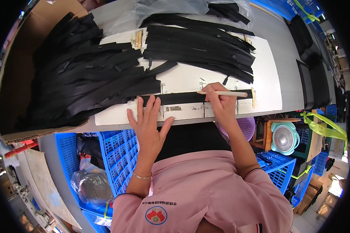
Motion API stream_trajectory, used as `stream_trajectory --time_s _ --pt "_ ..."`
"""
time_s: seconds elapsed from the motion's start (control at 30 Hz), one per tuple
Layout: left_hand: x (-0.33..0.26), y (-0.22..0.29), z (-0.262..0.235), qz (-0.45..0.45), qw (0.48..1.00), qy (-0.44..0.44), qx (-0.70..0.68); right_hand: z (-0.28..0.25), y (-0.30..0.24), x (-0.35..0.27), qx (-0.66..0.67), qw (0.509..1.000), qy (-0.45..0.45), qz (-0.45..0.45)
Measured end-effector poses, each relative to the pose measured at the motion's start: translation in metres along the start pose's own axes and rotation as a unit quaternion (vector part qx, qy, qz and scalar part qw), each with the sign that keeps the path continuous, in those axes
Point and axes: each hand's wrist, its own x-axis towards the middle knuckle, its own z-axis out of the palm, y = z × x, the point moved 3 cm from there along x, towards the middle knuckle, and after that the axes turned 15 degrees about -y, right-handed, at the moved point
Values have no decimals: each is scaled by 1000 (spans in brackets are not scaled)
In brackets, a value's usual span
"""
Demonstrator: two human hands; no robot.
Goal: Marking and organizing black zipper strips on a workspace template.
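Note:
A black zipper strip (182,98) lies flat along the front of a white board (268,77). My left hand (147,122) rests flat on the strip's left end, fingers spread, pressing it to the board. My right hand (217,101) grips a white pencil-like marker (227,93) whose tip touches the strip near its middle. A heap of black zipper strips (85,73) fills the cardboard box lid on the left. A second pile of black strips (198,46) lies on the board behind.
Clear plastic bags (163,7) lie at the far edge. Blue plastic crates (116,155) stand under the table, left and right. A purple basket (247,126) and a small teal fan (284,138) sit at lower right. Dark bundles (311,66) line the right side.

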Motion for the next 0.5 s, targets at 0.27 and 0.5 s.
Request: stream_trajectory --time_s 0.27,0.5 --pt "0 -1 0 0 1000 -8 10 -13 12 -5 -42 998 44 -10" --pt "1 3 1 -2 1000 -12 -3 -9 10 -3 -125 990 38 -45"
